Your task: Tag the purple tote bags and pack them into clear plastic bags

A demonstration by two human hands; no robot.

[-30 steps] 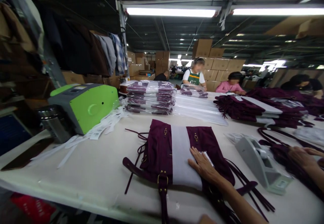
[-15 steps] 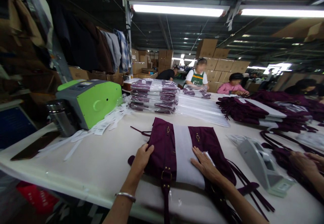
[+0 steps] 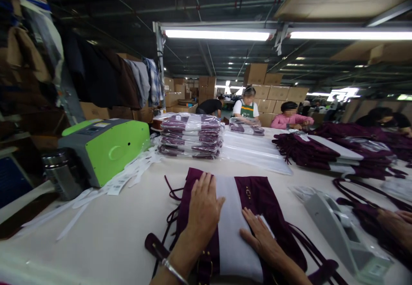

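A purple fabric bag [image 3: 265, 197] lies flat on the white table in front of me, with a white wrapping band [image 3: 229, 225] across its middle. My left hand [image 3: 204, 210] rests on the bag's left part, fingers stretched out and pointing away from me. On the right part lies my right hand [image 3: 260, 237], its fingers extended across the edge of the band. A small white tag [image 3: 265, 225] shows beside that hand. Buckles and thin straps [image 3: 310, 250] trail from the bag's sides; my forearms cover some of its near part.
A green-and-grey machine [image 3: 119, 150] stands left beside a dark flask [image 3: 64, 173] and white paper strips. Behind the bag are a stack of plastic-wrapped purple bags [image 3: 190, 135] and clear plastic sheets [image 3: 254, 150]. A grey tape dispenser [image 3: 346, 229] sits right, near another person's hands [image 3: 394, 225].
My left hand has moved from the bag's left edge up and inward onto its surface, opening flat. My right hand stays on the bag. The view has tilted upward somewhat.
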